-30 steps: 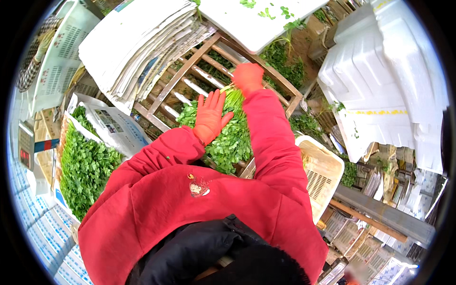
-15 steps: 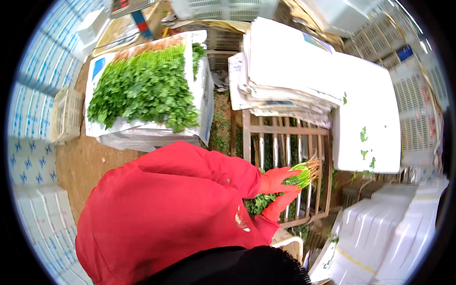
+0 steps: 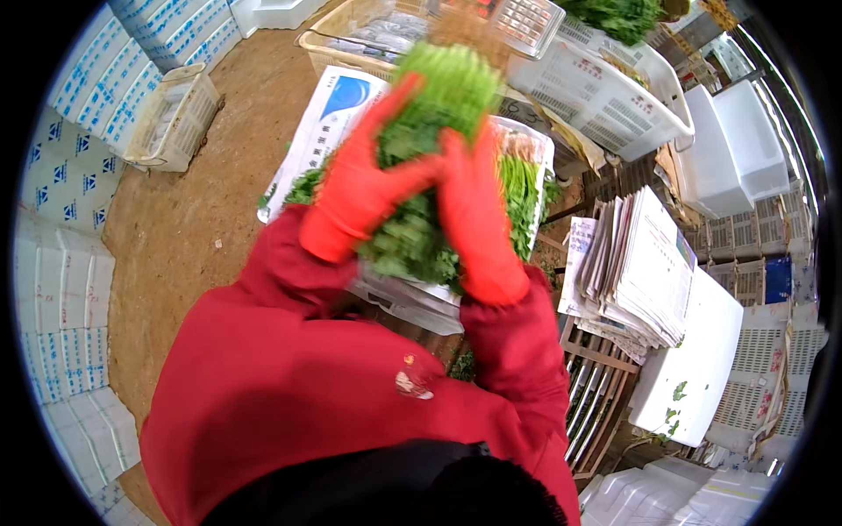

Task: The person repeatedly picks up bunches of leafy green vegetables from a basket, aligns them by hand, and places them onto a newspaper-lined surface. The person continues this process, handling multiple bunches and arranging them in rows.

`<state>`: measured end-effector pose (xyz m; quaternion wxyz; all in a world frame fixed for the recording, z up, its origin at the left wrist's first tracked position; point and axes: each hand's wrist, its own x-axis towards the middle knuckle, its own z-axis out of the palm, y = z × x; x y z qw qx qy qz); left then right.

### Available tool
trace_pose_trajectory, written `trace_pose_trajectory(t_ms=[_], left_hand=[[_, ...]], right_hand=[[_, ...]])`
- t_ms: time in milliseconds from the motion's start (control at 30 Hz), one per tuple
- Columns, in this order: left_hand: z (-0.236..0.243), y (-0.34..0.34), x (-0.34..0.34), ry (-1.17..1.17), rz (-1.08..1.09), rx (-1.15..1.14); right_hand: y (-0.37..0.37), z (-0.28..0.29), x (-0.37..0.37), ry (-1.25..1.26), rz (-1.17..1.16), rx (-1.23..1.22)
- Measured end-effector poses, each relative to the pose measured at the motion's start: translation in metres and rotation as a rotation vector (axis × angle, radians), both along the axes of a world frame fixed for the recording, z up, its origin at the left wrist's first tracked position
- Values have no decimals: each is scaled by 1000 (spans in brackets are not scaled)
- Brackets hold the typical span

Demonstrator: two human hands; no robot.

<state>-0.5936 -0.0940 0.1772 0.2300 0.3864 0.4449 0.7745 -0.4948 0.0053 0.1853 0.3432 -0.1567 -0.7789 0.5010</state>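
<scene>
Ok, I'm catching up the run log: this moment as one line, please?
left hand, right hand: holding leafy bunch | bunch: blurred, stems pointing away | laid greens: partly hidden | newspaper stack: right side

On my feed the orange gloves [image 3: 351,197] look smooth and rubbery, red jacket [image 3: 289,394] matt cloth, newspaper stack [image 3: 645,267] matt paper, white crate [image 3: 583,83] plastic.

Left of the bunch of leafy greens [image 3: 423,133], a wide passage lies open over the brown floor [image 3: 180,254] up to the white foam boxes [image 3: 63,294], while the digital scale [image 3: 526,24] blocks the way ahead and the newspaper stack [image 3: 647,267] the right.
</scene>
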Motion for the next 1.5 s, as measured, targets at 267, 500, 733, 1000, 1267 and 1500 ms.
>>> trace_pose_trajectory(t_ms=[267, 500, 733, 1000, 1267, 1500], left_hand=[[-198, -74, -221, 330, 306, -572], [-182, -49, -219, 338, 340, -385], [-218, -20, -253, 640, 391, -691], [-174, 5, -223, 1115, 89, -571], [-86, 40, -179, 1562, -177, -1021], [-14, 26, 120, 1458, -741, 167]], right_hand=[[-65, -88, -178, -663, 38, 81], [-55, -120, -173, -444, -135, 782], [-41, -158, -190, -533, -197, 670], [4, -148, -157, -272, -225, 397], [-73, -147, 33, 302, -548, 207], [-218, -183, 191, 36, -981, -321]])
